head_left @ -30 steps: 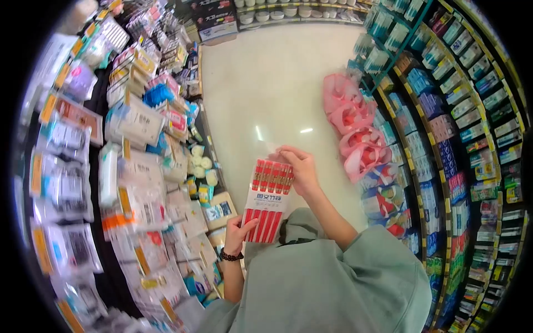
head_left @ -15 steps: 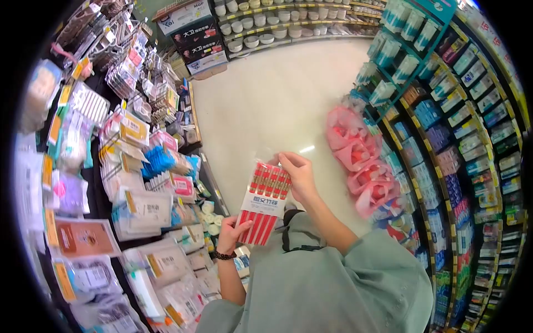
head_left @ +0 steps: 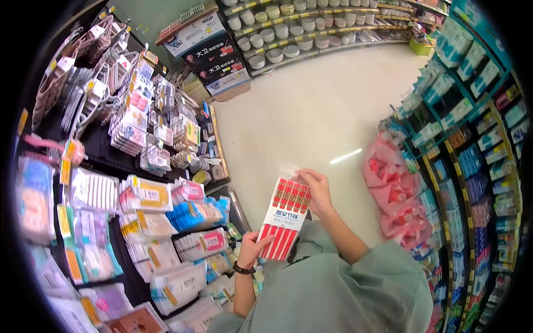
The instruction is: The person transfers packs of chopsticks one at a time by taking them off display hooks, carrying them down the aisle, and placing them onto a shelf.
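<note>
A flat clear pack of red chopsticks (head_left: 285,217) with gold-patterned ends and a white printed band is held up in front of my body. My left hand (head_left: 252,248) grips its lower left edge, thumb across the front; a dark beaded bracelet (head_left: 243,269) circles that wrist. At the upper right corner, my right hand (head_left: 315,191) pinches the pack near its clear top flap. Both hands are closed on the same pack, which tilts slightly to the right at the top.
On the left, hanging packets (head_left: 147,194) and clothes hangers (head_left: 91,72) fill a rack. Mop boxes (head_left: 214,55) stand at the back beside shelves of bowls (head_left: 275,55). Pink plastic bags (head_left: 388,188) line the right shelving. Pale floor (head_left: 300,105) lies between.
My view has shifted left, so the shelves and floor appear displaced to the right. The chopstick pack stays in both hands with nearly the same grip.
</note>
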The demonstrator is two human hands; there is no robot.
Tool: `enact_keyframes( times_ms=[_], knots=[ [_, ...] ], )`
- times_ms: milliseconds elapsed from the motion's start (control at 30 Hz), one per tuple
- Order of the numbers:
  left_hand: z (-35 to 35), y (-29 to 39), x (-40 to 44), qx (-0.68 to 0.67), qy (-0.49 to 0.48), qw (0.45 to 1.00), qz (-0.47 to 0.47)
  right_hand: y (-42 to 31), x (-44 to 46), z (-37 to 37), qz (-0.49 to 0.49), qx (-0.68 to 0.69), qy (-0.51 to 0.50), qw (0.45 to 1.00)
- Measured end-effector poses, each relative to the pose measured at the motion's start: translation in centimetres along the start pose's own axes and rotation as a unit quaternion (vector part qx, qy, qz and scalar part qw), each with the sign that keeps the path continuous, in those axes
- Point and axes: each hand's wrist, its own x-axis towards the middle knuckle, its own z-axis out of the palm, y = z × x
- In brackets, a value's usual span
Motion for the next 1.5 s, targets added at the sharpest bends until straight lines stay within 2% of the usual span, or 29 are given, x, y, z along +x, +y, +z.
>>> enact_keyframes(
  times_ms=[100, 133, 300, 533, 733, 833, 933, 1000, 1133, 1267, 1300, 1400, 1433, 1467, 1500],
  knots=[
    [-1.6, 3.2, 5.7, 0.058, 0.008, 0.998, 0.023, -1.1, 6.2, 2.0, 0.005, -0.009, 0.011, 1.000],
    [-0.9, 6.1, 6.8, 0.024, 0.020, 0.999, 0.015, -1.8, 7.8, 3.0, 0.004, -0.018, 0.015, 1.000],
    [-5.3, 9.9, 14.7, 0.101, 0.004, 0.994, 0.037, -2.2, 15.9, 5.6, 0.030, -0.027, 0.031, 0.999],
    [-11.4, 14.5, 27.6, 0.023, -0.034, 0.999, 0.017, -1.2, 28.5, 9.1, 0.046, -0.006, 0.023, 0.999],
    [-18.9, 21.1, 39.9, 0.011, -0.058, 0.998, 0.025, -0.4, 41.6, 15.5, 0.017, -0.132, 0.030, 0.991],
    [-22.7, 24.7, 45.0, 0.007, -0.054, 0.998, 0.040, -0.4, 49.2, 20.6, 0.005, -0.152, 0.016, 0.988],
    [-26.1, 27.6, 48.9, -0.054, -0.056, 0.995, 0.056, -0.5, 55.6, 24.8, -0.008, -0.134, 0.007, 0.991],
    [-27.7, 29.3, 51.8, -0.082, -0.035, 0.990, 0.114, -0.3, 59.3, 27.4, -0.010, -0.119, 0.018, 0.993],
    [-30.3, 32.8, 55.8, -0.076, -0.046, 0.990, 0.106, -0.6, 65.3, 30.9, 0.087, -0.057, 0.013, 0.994],
    [-32.2, 35.8, 60.7, -0.090, -0.011, 0.991, 0.101, 1.3, 70.9, 32.2, 0.125, 0.104, -0.049, 0.985],
    [-32.4, 36.9, 62.1, -0.096, 0.002, 0.990, 0.107, 2.6, 72.9, 31.2, 0.137, 0.066, -0.097, 0.984],
    [-33.5, 39.3, 66.9, -0.104, 0.036, 0.988, 0.111, 5.2, 77.0, 31.5, 0.177, -0.099, -0.153, 0.967],
    [-33.9, 40.2, 68.9, -0.124, 0.058, 0.985, 0.109, 4.4, 77.9, 33.7, 0.214, -0.161, -0.168, 0.949],
    [-34.4, 41.1, 70.9, -0.130, 0.079, 0.981, 0.124, 6.4, 80.3, 32.8, 0.222, -0.205, -0.203, 0.931],
    [-35.0, 42.1, 73.0, -0.137, 0.099, 0.976, 0.137, 6.3, 82.0, 34.6, 0.224, -0.192, -0.247, 0.923]
  ],
)
